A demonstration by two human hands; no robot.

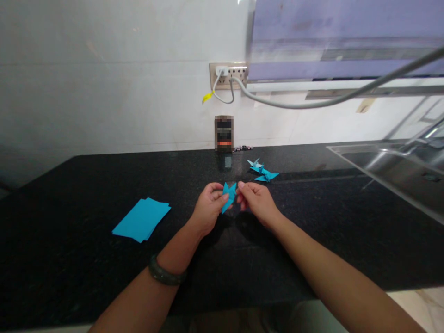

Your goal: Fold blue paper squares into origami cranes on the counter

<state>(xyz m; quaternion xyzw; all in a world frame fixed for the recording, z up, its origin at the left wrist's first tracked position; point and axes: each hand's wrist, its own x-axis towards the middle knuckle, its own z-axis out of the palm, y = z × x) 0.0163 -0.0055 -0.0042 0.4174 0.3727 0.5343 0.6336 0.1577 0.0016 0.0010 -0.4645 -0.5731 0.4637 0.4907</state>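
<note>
Paper (pixel 230 196): small, blue, folded, two points up and one down. It sits between the hands, apparently raised off the counter (pixel 79 277).

Left hand (pixel 207 208): closed on it, thumb across the near face, fingers behind. Right hand (pixel 255 200): thumb and forefinger almost together at the paper's right edge; from where I stand, cannot tell whether any paper is between them.

Method (my judgement): the left pinch should bear close to the fold being worked, firm enough to prevent slip, light enough not to crush the layers. The right fingertips would do best taking one flap at a time, edges matched before pressing, then a nail run along the crease, outward from the pinch. Risk: on so small a piece, skew shows and thin tips may buckle. Should layers slide, the counter below the grip offers a firmer backing.

Outward: blue folded birds (pixel 267 176) beyond and right of the grip, a paler one farthest. Sheets (pixel 141 219), stacked, well left. Beads (pixel 243 148) and a blurred dark object (pixel 224 132) farther beyond, by the wall (pixel 104 101).
</note>
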